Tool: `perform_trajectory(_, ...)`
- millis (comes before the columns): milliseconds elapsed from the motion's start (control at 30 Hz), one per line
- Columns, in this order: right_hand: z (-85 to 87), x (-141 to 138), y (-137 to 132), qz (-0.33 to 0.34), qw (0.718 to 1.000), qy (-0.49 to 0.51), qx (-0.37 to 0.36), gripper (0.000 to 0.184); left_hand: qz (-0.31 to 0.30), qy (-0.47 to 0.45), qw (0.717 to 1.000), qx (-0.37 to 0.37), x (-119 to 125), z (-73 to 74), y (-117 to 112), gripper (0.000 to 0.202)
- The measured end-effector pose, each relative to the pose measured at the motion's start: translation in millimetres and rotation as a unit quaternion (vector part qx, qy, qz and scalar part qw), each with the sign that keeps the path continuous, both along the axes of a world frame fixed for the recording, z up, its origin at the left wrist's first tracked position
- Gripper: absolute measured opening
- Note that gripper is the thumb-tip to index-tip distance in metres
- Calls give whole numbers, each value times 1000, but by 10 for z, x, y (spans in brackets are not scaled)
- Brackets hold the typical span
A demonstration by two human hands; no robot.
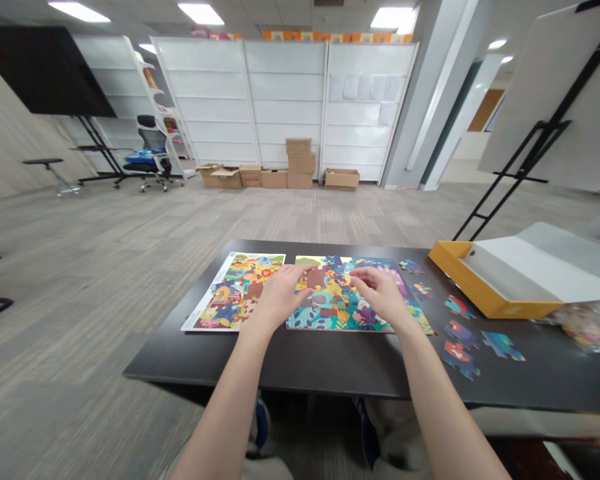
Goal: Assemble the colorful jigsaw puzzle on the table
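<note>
Left grip (283, 300) and right grip (380, 295): both wide, fingers spread and held low, with no held item visible. Both rest over the partly assembled jigsaw puzzle (340, 308) on the black table (300, 363). A printed picture sheet (233, 292) lies just left of the puzzle. Loose puzzle pieces (460, 353) lie to its right, near an open yellow box (495, 280) and a clear bag (590, 327). Beyond the table, cardboard boxes (275, 175) stand on the floor (300, 213) against white shelving (285, 100).

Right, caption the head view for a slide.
Bare left hand and bare right hand rest on a colourful cardboard jigsaw puzzle atop a black table.
</note>
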State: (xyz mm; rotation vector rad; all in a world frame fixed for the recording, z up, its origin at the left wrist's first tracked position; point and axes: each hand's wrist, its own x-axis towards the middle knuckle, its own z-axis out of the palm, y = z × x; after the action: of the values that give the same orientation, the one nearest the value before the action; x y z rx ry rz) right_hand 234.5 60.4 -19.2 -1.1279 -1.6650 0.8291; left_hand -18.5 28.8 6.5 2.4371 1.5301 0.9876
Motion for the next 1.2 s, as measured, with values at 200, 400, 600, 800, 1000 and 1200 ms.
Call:
perform_trajectory(200,-31,9,7,0,999,-34,9,23,-6,6,1000,-1,40,-1,11,49)
perform_trajectory(400,1,1,-14,2,999,-37,9,22,-39,-16,999,23,72,0,9,50)
perform_trajectory(600,67,-52,-64,38,998,-41,11,24,-73,-49,995,46,150,-21,2,50)
perform_trajectory(800,137,-62,-94,62,998,6,-19,32,-87,-69,993,50,221,-26,-9,51)
perform_trajectory(1000,174,-46,-90,30,997,49,-61,41,-57,-88,994,39,189,-46,3,35)
perform_trajectory(1200,197,-65,-109,43,996,44,-58,43,-48,-81,994,53,181,-58,4,17)
